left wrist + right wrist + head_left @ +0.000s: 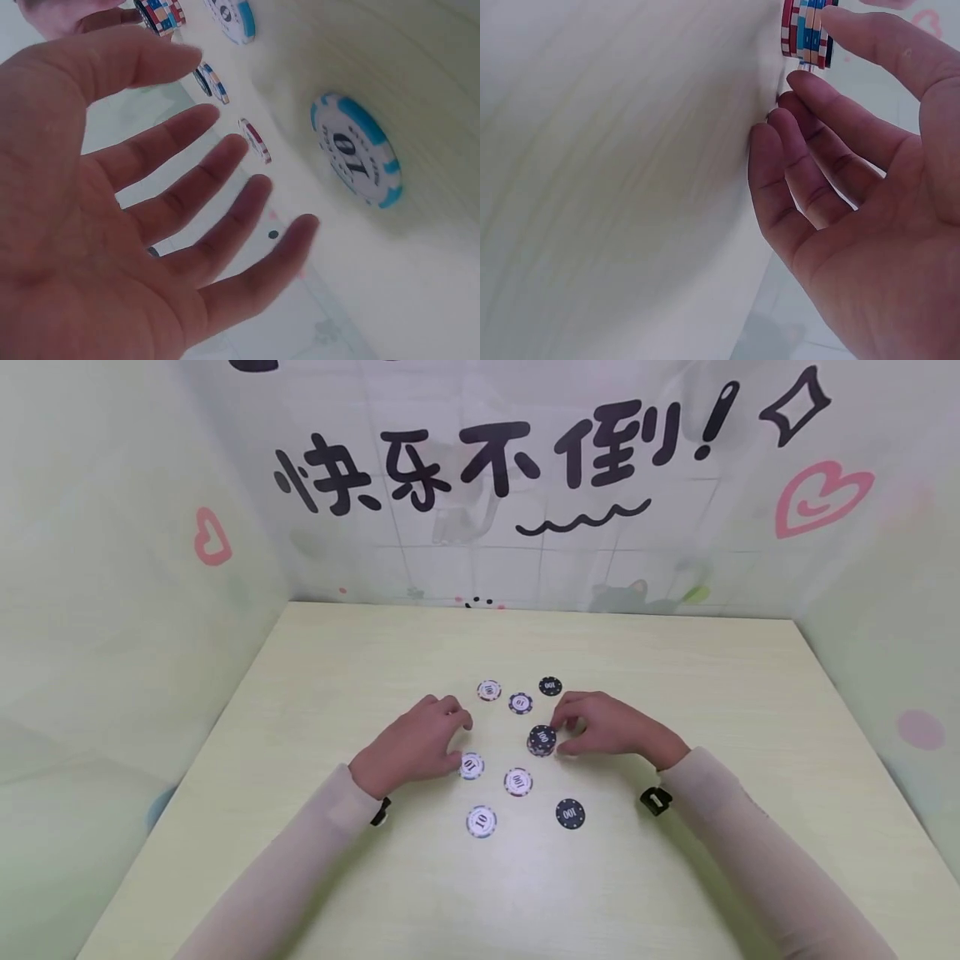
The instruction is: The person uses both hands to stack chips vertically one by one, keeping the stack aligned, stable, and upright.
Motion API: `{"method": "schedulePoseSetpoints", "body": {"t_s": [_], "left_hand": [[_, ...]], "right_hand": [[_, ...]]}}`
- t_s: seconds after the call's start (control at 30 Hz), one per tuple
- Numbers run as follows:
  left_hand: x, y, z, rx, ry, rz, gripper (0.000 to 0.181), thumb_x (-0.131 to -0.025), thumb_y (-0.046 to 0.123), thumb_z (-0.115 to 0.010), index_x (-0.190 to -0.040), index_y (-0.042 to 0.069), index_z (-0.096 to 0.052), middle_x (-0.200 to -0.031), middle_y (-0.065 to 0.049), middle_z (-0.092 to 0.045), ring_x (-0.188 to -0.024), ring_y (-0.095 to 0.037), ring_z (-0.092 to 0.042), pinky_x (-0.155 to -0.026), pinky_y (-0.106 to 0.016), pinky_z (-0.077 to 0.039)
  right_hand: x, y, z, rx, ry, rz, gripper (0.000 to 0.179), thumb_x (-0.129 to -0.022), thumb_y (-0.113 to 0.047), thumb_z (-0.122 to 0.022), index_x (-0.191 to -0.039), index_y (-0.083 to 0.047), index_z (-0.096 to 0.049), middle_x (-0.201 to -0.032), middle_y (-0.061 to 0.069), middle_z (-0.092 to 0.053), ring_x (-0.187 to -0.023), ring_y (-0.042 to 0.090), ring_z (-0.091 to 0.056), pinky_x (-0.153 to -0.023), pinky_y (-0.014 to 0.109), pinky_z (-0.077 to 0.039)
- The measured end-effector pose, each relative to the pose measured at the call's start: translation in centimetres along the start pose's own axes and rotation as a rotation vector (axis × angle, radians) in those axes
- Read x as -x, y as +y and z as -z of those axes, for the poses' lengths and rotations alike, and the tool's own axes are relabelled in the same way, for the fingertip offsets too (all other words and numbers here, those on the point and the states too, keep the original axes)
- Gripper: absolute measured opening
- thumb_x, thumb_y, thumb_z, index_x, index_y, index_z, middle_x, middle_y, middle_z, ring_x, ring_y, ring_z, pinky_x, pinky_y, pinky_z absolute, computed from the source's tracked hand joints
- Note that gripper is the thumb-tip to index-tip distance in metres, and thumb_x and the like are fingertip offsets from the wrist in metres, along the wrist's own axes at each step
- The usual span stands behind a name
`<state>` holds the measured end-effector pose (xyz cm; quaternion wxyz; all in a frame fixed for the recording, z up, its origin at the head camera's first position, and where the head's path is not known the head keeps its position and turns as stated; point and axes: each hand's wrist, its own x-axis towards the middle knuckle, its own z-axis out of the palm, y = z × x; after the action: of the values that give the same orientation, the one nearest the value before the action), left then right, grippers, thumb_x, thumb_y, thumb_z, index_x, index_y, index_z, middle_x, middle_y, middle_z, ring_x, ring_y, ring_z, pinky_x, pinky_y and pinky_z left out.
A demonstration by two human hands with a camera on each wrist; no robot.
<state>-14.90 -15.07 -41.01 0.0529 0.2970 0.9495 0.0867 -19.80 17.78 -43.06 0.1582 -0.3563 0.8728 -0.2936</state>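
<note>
A stack of poker chips [542, 739] with a black 100 chip on top stands near the middle of the table. In the right wrist view, the stack [807, 34] shows red, blue and white edges. My right hand [603, 724] is at the stack's right side, fingers loosely bent; whether the thumb touches it I cannot tell. My left hand [416, 739] hovers left of the chips with spread fingers, holding nothing. Its thumb is by a white 10 chip [471, 766]. A 10 chip with light-blue edge marks [356, 150] lies flat in the left wrist view.
Loose chips lie around the stack: a red-edged 100 chip [489, 690], a blue-edged 10 chip [521, 702] and a black chip [550, 686] behind; another 10 chip [481, 821], a 100 chip [518, 782] and a black chip [570, 813] in front. Printed curtains [480, 568] enclose the table.
</note>
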Motion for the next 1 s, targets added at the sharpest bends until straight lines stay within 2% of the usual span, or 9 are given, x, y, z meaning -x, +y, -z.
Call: {"method": "schedulePoseSetpoints", "body": {"t_s": [0.2,0.47,0.63,0.8,1.0], "left_hand": [[0.8,-0.7,0.0,-0.013,-0.049,0.053,0.038,-0.092,0.01,-0.08,-0.128,0.004,-0.074,-0.132,-0.018,-0.067,-0.113,-0.038,-0.062,-0.091,-0.045,-0.058],[1.5,-1.1,-0.1,-0.027,-0.048,0.043,0.039,-0.087,0.003,-0.078,-0.126,0.002,-0.075,-0.127,-0.019,-0.068,-0.101,-0.037,-0.063,-0.088,-0.044,-0.056],[1.6,-1.4,-0.1,-0.02,-0.059,0.067,0.038,-0.089,0.001,-0.078,-0.127,0.001,-0.074,-0.127,-0.019,-0.067,-0.101,-0.036,-0.064,-0.09,-0.045,-0.056],[1.8,-1.7,-0.1,0.007,-0.053,0.089,0.034,-0.089,0.0,-0.078,-0.123,0.0,-0.075,-0.117,-0.017,-0.067,-0.092,-0.032,-0.062,-0.085,-0.043,-0.056],[1.8,-2.1,-0.4,0.008,-0.044,0.076,0.026,-0.086,-0.002,-0.076,-0.112,0.002,-0.075,-0.103,-0.011,-0.064,-0.083,-0.027,-0.057,-0.079,-0.04,-0.053]], "right_hand": [[0.1,0.1,0.1,0.009,-0.002,-0.015,0.021,-0.09,-0.016,-0.084,-0.11,-0.008,-0.081,-0.112,0.001,-0.071,-0.101,0.022,-0.068,-0.091,0.043,-0.057],[0.1,-0.2,-0.1,0.058,0.009,-0.026,0.026,-0.089,-0.015,-0.085,-0.113,-0.006,-0.081,-0.114,0.001,-0.071,-0.102,0.023,-0.069,-0.093,0.044,-0.058],[0.0,-0.7,-0.1,0.086,0.009,-0.038,0.027,-0.09,-0.016,-0.085,-0.114,-0.005,-0.08,-0.116,0.001,-0.07,-0.104,0.024,-0.069,-0.093,0.044,-0.057],[-0.1,-0.9,-0.1,0.097,-0.001,-0.051,0.028,-0.089,-0.017,-0.086,-0.115,-0.006,-0.08,-0.116,0.001,-0.07,-0.104,0.024,-0.068,-0.094,0.045,-0.057],[-0.2,-1.1,-0.2,0.097,-0.009,-0.042,0.029,-0.089,-0.017,-0.085,-0.116,-0.005,-0.08,-0.117,0.001,-0.069,-0.106,0.025,-0.069,-0.095,0.046,-0.058]]}}
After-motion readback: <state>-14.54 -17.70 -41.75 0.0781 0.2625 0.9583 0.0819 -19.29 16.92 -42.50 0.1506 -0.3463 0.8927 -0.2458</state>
